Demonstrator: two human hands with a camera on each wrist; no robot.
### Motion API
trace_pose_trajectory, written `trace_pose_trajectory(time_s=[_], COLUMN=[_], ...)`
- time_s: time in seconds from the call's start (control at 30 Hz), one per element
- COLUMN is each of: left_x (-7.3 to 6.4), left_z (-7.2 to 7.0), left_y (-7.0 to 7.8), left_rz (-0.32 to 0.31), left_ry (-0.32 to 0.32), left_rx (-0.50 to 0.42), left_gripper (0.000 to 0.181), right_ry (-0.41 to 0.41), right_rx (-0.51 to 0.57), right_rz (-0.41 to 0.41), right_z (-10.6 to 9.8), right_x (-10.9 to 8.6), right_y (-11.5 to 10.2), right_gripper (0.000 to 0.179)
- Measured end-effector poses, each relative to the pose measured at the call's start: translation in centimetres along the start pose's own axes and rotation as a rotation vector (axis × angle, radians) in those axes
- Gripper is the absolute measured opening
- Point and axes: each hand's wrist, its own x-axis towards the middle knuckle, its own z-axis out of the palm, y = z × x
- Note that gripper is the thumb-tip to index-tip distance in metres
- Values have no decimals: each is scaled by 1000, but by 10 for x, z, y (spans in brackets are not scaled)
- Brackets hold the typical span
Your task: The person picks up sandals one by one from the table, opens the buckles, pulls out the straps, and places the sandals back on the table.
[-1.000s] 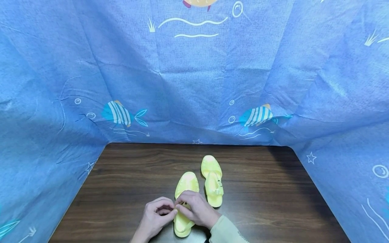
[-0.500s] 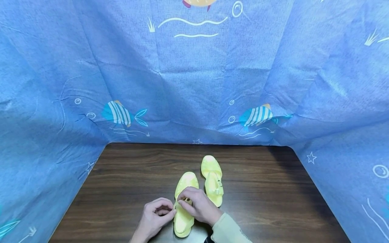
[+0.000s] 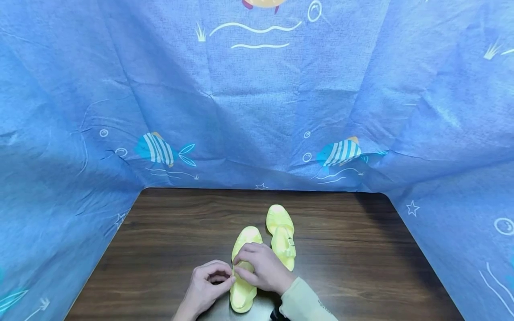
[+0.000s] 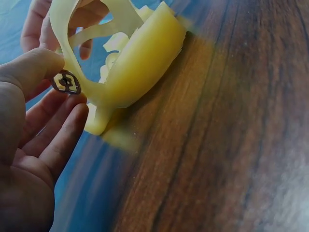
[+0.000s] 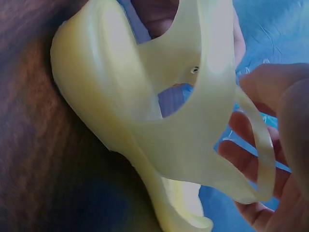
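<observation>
The nearer yellow sandal (image 3: pixel 242 294) rests sole-down on the dark wooden table (image 3: pixel 168 245), close to me, its toe pointing away and my two hands on either side of its ankle opening. With my left hand (image 3: pixel 206 285) I pinch the small metal buckle (image 4: pixel 66 82) at the sandal's side, thumb above and fingers below; my other left fingers lie loosely curled beneath. My right hand (image 3: pixel 263 269) reaches over from the other side, thumb and fingers bent around the thin strap (image 5: pixel 266 164), which bows out in a loop; I cannot tell whether my right fingertips meet behind it. My right forearm is in a pale green sleeve (image 3: pixel 303 298). The other yellow sandal (image 3: pixel 279 220) sits just beyond and to the right, partly hidden by my right hand. Blue fabric (image 3: pixel 257 111) printed with striped fish (image 3: pixel 158 149) hangs behind and on both sides.
</observation>
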Motion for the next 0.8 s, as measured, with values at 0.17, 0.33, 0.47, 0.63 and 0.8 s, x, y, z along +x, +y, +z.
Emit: trace_pose_trajectory(time_s=[0.17,0.33,0.47,0.63,0.8], left_x=[0,0,-1,-3,-4], left_z=[0,1,1,2,3], left_y=[-3,-4,-3,-1,0], left_rz=[72,116,81,70,42], left_ry=[-5,-1,3,15,15], left_rx=[-7,-18,-23,-23,-15], left_gripper=[29,26,26,27,22], right_ry=[-59,-65,-48,71,41], right_rx=[-85,-39,26,129,67], right_rz=[-89,-94,-73,-36,-69], right_z=[0,0,-3,-15,-23], right_x=[5,5,3,4,5], right_y=[-3,-3,0,8,11], right_gripper=[5,4,4,3,4])
